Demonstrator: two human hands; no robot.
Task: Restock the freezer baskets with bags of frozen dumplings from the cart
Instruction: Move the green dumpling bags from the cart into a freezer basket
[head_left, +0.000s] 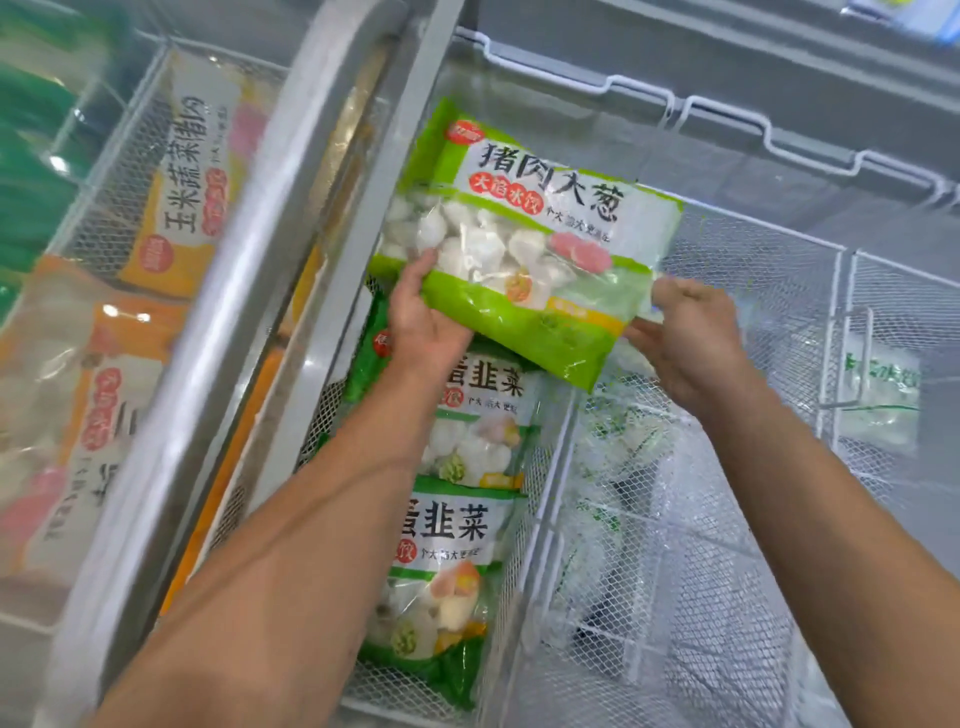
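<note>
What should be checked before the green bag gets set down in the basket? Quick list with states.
1. Left hand grips the light green bag: ok.
2. Right hand pinches its lower corner: ok.
3. Bag clear of the freezer frame: ok.
4. Basket below, by its rim, already holds two dark green bags: room on top, ok.
5. Bag matches those below: not ok, different label.
6. Bag seal intact: cannot tell.
</note>
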